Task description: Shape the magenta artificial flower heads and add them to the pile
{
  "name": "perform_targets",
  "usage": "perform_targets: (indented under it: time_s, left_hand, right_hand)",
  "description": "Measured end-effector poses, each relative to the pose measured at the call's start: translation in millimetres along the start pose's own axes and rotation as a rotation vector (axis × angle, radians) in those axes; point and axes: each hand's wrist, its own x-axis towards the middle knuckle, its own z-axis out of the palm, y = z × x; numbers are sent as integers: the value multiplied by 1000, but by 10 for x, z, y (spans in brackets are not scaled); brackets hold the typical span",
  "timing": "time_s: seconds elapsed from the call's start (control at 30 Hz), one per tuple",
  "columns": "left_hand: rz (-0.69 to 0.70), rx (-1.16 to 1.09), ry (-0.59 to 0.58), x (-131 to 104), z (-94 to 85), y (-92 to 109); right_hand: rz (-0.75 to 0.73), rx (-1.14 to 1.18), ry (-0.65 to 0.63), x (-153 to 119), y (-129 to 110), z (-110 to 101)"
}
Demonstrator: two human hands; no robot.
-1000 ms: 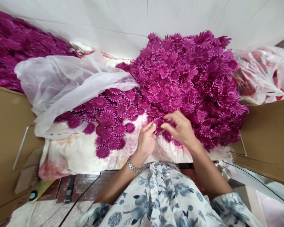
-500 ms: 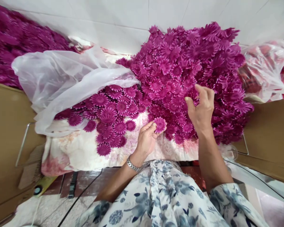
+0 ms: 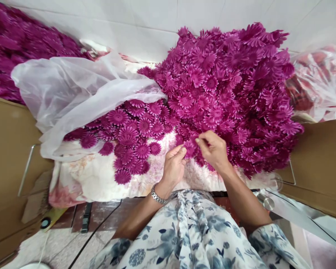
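My left hand [image 3: 174, 164], with a metal watch at the wrist, pinches a magenta flower [image 3: 189, 148] between thumb and fingers, near the front edge of the cloth. Just right of that flower, my right hand [image 3: 212, 149] has its thumb and index finger pressed together; what they hold, if anything, is too small to make out. Behind both hands rises a big heap of magenta flowers [image 3: 212, 82]. A smaller group of stacked flowers [image 3: 128, 136] lies to the left on the pale floral cloth [image 3: 92, 179].
A translucent plastic bag [image 3: 70, 89] covers part of the left flowers. Cardboard boxes stand at the left [image 3: 11, 157] and right [image 3: 322, 160]. Another bag with red contents [image 3: 319, 82] sits at the back right, before a white tiled wall [image 3: 134, 22].
My right hand has come down and left from over the heap to beside the held flower, and its fingers have closed. My left hand has barely moved.
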Motion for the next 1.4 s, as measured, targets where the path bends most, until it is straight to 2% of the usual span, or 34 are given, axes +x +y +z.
perform_targets:
  time_s: [0.1, 0.17, 0.23, 0.3, 0.37, 0.43, 0.57, 0.77, 0.9, 1.07, 1.23, 1.33, 1.4]
  left_hand:
    - [-9, -42, 18, 6, -6, 15]
    - [-28, -57, -3, 14, 1, 26]
    - [-37, -60, 5, 27, 13, 39]
    - [-31, -48, 33, 40, 26, 51]
    - [-20, -13, 17, 48, 34, 56]
    - [-17, 37, -40, 47, 33, 48]
    - [4, 102, -79, 33, 27, -3]
    - [14, 39, -96, 14, 82, -51]
    - [18, 18, -110, 20, 91, -40]
    - [15, -35, -143, 42, 59, 5]
    - [31, 1, -162, 31, 62, 32]
    - [18, 0, -126, 35, 50, 35]
    - [23, -10, -99, 54, 24, 50]
  right_hand:
    - [52, -201, 280, 231, 138, -264]
    - [28, -314, 361, 341, 185, -401]
    - [-23, -332, 320, 345, 152, -423]
    - [-92, -241, 134, 240, 58, -314]
    - [-139, -100, -116, 82, -37, -131]
    - [-125, -13, -219, -52, -89, 39]
    - [-79, 42, -180, -143, -89, 152]
    - [-15, 19, -20, -171, -145, 40]
    - [94, 53, 38, -171, -183, -35]
    - [-23, -22, -3, -102, -208, -64]
    - [-10, 54, -12, -118, -277, 49]
    - [41, 98, 50, -137, -244, 63]
    - [64, 33, 150, -134, -132, -25]
